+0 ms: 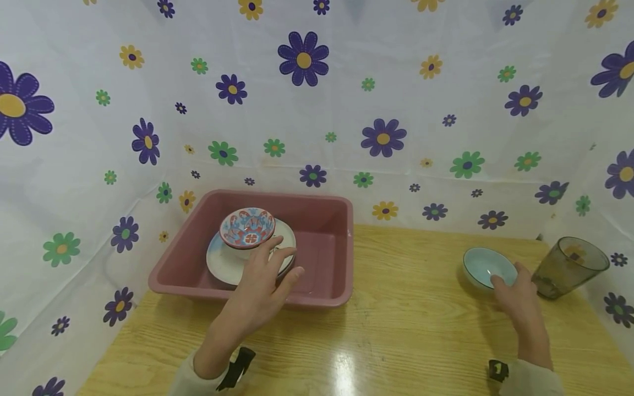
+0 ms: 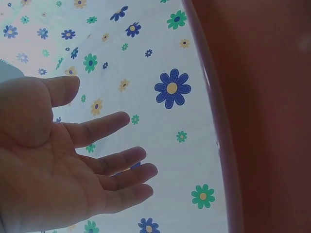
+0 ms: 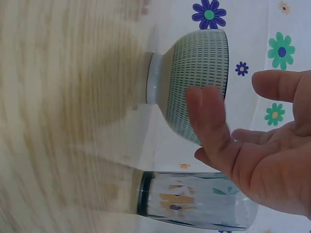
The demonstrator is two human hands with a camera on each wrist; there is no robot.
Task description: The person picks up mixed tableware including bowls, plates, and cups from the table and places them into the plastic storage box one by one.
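A small pale-blue bowl [image 1: 487, 265] stands upright on the wooden table. In the right wrist view the bowl [image 3: 199, 73] has a green-dashed outside and a white foot. My right hand [image 1: 517, 297] is at its near right rim, thumb above the rim, other fingers beside the outer wall; a thumb gap shows in the right wrist view. My left hand [image 1: 264, 286] hovers with spread fingers over the front of a pink basin [image 1: 342, 264], holding nothing. Inside the basin, a red-and-blue patterned bowl [image 1: 247, 228] sits on stacked white plates [image 1: 223, 267].
A tinted drinking glass [image 1: 569, 269] stands just right of the pale-blue bowl. Behind the table [image 1: 406, 330] and at both sides hangs a white flower-printed sheet [image 1: 337, 104]. The basin's raised rim borders the stacked dishes.
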